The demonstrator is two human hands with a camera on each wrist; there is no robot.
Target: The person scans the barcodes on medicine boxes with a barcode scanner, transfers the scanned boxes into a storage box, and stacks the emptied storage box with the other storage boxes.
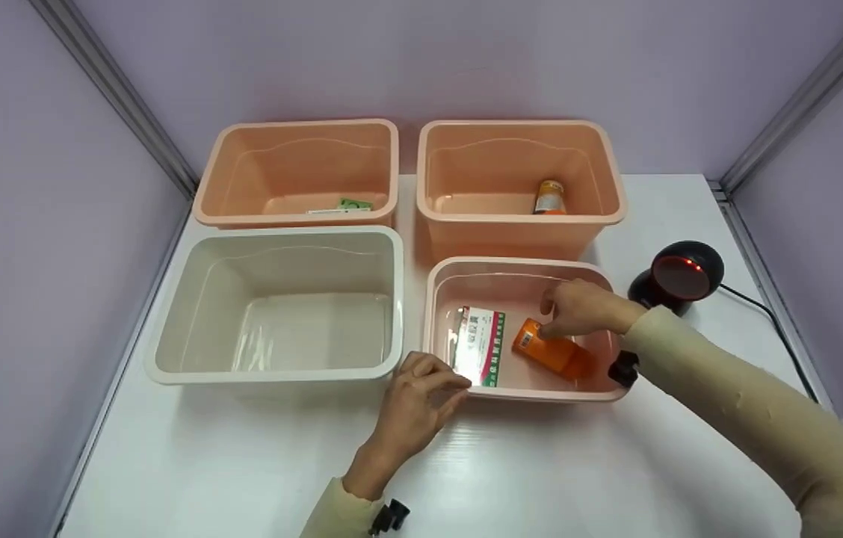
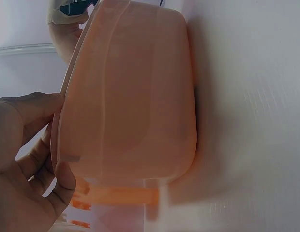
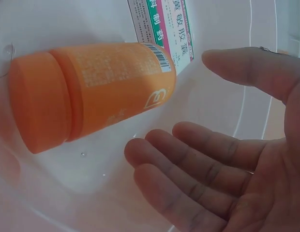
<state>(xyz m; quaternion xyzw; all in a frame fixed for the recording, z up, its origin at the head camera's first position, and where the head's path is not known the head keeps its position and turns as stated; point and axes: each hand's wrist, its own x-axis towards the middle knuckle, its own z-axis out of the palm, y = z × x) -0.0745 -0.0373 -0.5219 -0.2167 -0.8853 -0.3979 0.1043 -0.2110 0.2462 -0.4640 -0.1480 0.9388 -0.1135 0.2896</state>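
Observation:
An orange pill bottle [image 1: 549,351] lies on its side in the small pink bin [image 1: 541,397], its barcode and white print facing up in the right wrist view. Beside it is a white medicine box [image 1: 477,346] with pink and green edges. My right hand [image 1: 580,308] reaches in over the bottle; in the right wrist view its thumb and fingers are spread apart, with a gap between them and the bottle. At the bin's front left corner my left hand [image 1: 410,400] pinches the rim between thumb and fingers, as the left wrist view [image 2: 29,145] shows.
A white bin [image 1: 277,376] stands left of the pink one. Behind are two orange bins: the left [image 1: 391,172] has a green and white box, the right [image 1: 519,239] an orange-capped bottle [image 1: 549,198]. A black scanner [image 1: 679,273] with red lights stands right, its cable trailing.

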